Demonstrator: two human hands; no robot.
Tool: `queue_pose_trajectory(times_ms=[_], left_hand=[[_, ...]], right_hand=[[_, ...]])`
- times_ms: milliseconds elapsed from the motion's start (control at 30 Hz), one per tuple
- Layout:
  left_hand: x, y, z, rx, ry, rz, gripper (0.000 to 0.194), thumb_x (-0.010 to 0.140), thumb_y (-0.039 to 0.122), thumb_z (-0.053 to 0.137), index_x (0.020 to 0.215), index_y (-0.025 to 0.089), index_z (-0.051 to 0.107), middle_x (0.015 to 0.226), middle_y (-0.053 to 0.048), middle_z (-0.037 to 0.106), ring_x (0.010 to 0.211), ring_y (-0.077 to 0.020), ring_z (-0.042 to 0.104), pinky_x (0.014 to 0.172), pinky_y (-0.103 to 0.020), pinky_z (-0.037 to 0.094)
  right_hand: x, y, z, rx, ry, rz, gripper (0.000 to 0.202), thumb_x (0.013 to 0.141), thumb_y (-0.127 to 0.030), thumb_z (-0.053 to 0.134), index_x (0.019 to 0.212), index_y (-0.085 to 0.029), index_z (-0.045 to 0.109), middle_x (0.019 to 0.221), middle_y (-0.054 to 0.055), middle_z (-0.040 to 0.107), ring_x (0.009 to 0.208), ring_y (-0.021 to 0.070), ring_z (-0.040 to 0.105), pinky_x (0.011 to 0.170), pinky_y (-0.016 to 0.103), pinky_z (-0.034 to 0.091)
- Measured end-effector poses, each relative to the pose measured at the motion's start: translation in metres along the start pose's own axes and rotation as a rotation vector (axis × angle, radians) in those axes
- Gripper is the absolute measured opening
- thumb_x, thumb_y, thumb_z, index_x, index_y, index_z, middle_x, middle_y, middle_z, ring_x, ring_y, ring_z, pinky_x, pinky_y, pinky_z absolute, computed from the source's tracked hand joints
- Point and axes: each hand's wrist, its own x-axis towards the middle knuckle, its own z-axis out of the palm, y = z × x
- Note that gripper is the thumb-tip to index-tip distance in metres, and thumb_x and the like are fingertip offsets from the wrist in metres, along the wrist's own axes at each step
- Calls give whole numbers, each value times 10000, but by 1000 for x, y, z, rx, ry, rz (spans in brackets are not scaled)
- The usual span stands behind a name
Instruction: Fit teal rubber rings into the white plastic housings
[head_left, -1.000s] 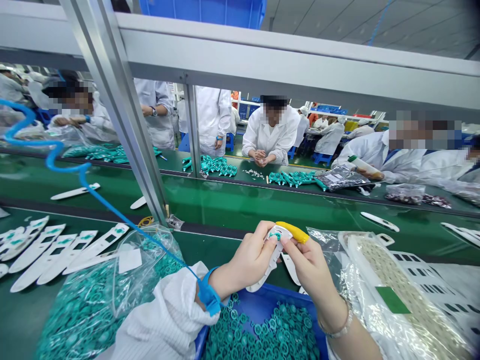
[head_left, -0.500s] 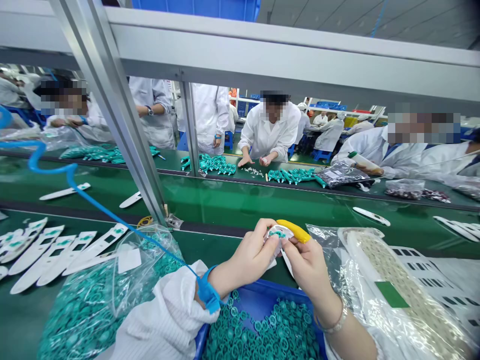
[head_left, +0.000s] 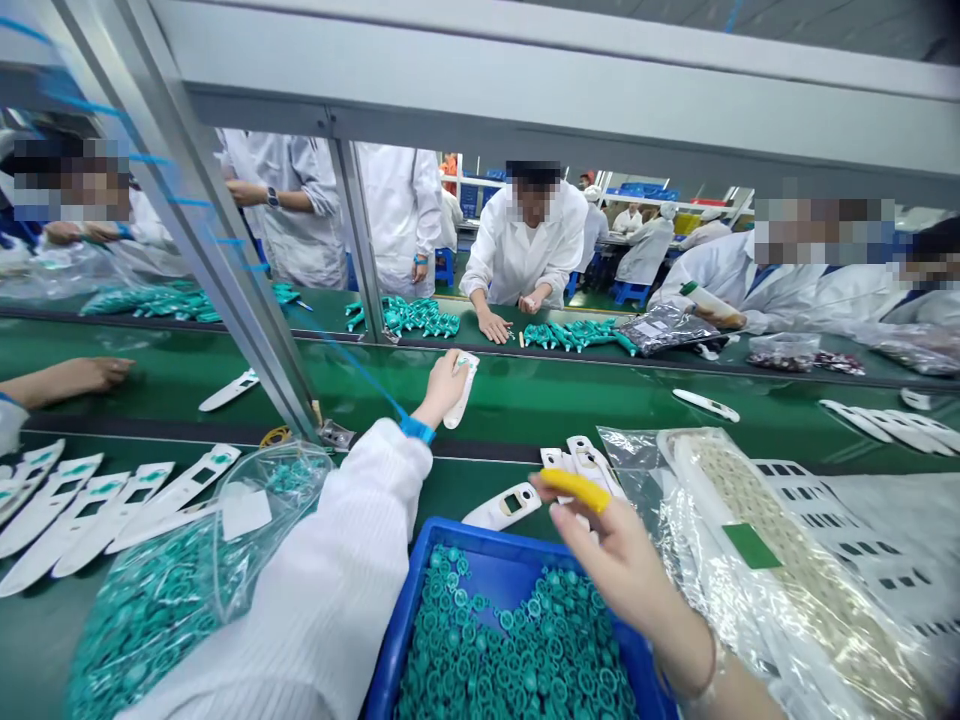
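Note:
My left hand (head_left: 444,385) reaches out over the green conveyor belt, fingers closed on a white plastic casing (head_left: 460,392) with a bit of teal near its top. A blue strap circles that wrist. Nothing shows in my right hand (head_left: 600,530), which hovers slightly blurred with fingers apart above the right side of a blue bin (head_left: 429,535). Its index finger wears a yellow finger cot (head_left: 576,489). Small teal rings (head_left: 510,650) fill much of the bin. Just beyond the bin lie a white casing with a window (head_left: 501,506) and other white casings (head_left: 589,462), partly overlapping.
At left are a clear bag of teal rings (head_left: 150,600) and a row of white casings (head_left: 127,505). A bag of pale parts (head_left: 765,500) lies right. A metal post (head_left: 217,250) and blue coiled cord stand left; co-workers sit across the belt (head_left: 525,400).
My left hand has moved forward and left to the belt with the casing. My right hand has let go of it and opened. A co-worker's arm has come in at left.

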Motion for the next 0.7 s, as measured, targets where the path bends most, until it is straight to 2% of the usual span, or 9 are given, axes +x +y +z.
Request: queue_pose_trajectory(times_ms=[67,133,267,333,433,500,567,633,700], left_hand=[[20,-17,5,106,-30,-64,275,885,290,486,1108,137,535,1113,-91,575,981,-197,568,842,-386,472],[25,-31,8,211,-51,-124,307,866,312,524,1122,143,539,1136,-89,556,985,-202,562,840,-420,475],[18,-44,5,391,-70,-157,411,865,319,516,1239,161,454,1297,-114,440,1149,-266,458,944,-507,378],[13,-41,4,443,-148,-89,445,884,322,465,1284,138,400,1348,-148,385,1212,-292,388,983,-508,314],[-2,-30,13,451,-430,77,430,864,399,454,1185,114,492,1203,-155,531,1110,-278,481,911,-385,370],[-24,-20,23,422,-649,202,472,758,515,556,1064,157,570,1038,-104,623,954,-254,565,790,-309,417],[-51,-11,36,392,-798,320,558,619,567,656,1018,183,587,1000,-81,636,880,-252,586,716,-287,425],[-74,-6,47,371,-861,409,576,582,527,689,1024,175,575,1036,-98,621,889,-265,584,709,-294,422],[-85,-4,56,355,-880,458,485,624,419,673,1017,157,562,1023,-115,621,870,-263,589,701,-298,421]], right_hand=[[-13,2,7,-47,-177,-5,212,870,-229,473,1005,-214,636,913,54,696,819,171,648,740,294,508],[-19,7,16,-89,-330,-25,216,866,-193,457,935,-204,662,837,39,699,740,157,648,680,267,502],[-16,20,28,-219,-401,-22,248,867,-164,426,880,-178,673,740,26,702,644,139,640,626,241,488],[-13,24,30,-246,-411,2,265,878,-180,409,855,-173,673,703,25,695,610,133,630,595,233,476],[-12,27,32,-226,-469,14,249,873,-196,424,923,-176,667,718,31,691,616,141,624,603,245,464],[-13,27,34,-292,-555,-35,256,867,-177,430,1005,-182,647,810,40,701,684,153,637,649,258,463],[-16,28,36,-412,-663,-100,259,863,-153,433,1016,-190,639,879,41,700,746,165,643,678,266,457],[-18,30,40,-518,-740,-135,217,853,-155,458,946,-179,652,859,49,697,747,182,643,661,275,451],[-21,32,43,-563,-765,-132,156,826,-175,509,864,-156,659,805,66,687,722,203,639,631,287,440]])
